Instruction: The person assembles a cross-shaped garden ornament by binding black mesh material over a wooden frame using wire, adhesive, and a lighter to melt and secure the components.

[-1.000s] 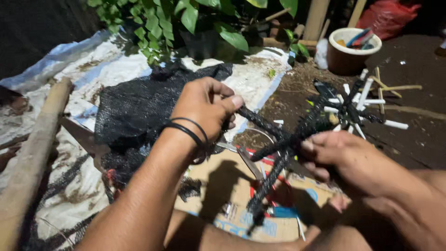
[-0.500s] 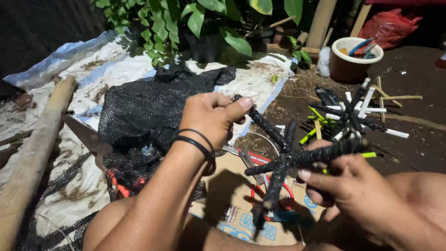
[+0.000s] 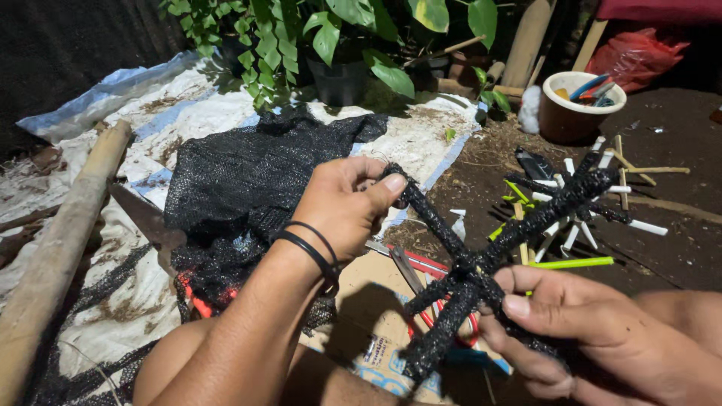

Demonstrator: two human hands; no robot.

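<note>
Star-shaped frame of sticks wrapped in black mesh, held in the air between both hands above the ground and a flattened cardboard sheet. Several arms cross at a hub; the longest axis runs from lower left to upper right, and a second arm slants up and left from the hub. Left hand, two black bands at the wrist, pinches the upper-left tip of that arm between thumb and curled fingers. Right hand is closed around the hub from below and right, thumb pressed on top, fingers tucked under. Right hand therefore sits nearer the crossing; left hand works the far end of one arm. Under the frame on the cardboard: red-handled scissors, partly hidden. Further right on the bare soil: loose white, green and yellow sticks and what looks like a second wrapped piece, not clearly separable from the held one. Left of the hands: heap of black mesh netting on a white tarp. Far left edge of the tarp: wooden pole. Top right: beige bucket with tools in it, leafy potted plant behind.
</note>
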